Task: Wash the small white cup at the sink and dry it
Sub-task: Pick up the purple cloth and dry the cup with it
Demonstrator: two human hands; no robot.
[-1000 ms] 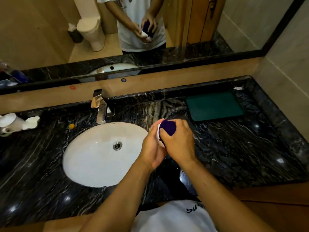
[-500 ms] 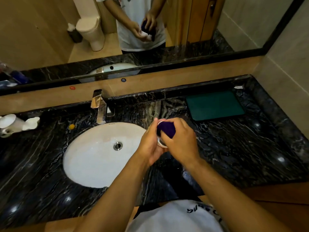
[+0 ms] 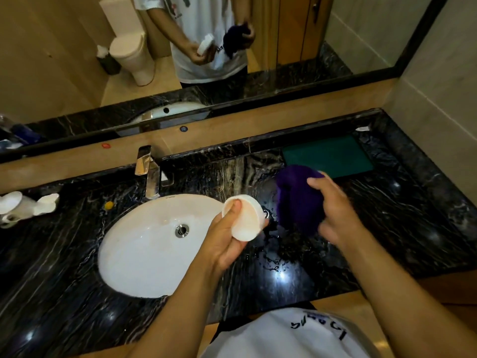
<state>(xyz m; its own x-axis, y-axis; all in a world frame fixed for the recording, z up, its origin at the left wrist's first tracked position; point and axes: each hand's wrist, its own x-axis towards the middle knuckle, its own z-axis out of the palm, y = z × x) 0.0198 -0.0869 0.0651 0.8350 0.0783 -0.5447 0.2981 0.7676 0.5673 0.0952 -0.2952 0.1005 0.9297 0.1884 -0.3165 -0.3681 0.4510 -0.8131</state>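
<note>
The purple cloth (image 3: 299, 200), pressed into the small white cup (image 3: 244, 218) half a second ago, is now hanging clear in the right hand (image 3: 335, 215)'s curled fingers, while the left hand (image 3: 227, 241) is gripping the cup, thumb inside its rim, beside the sink (image 3: 144, 254).

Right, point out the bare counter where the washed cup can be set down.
Bare black marble lies right of the purple cloth, below the green mat. Left of the white basin, white ceramic pieces crowd the far end.
</note>
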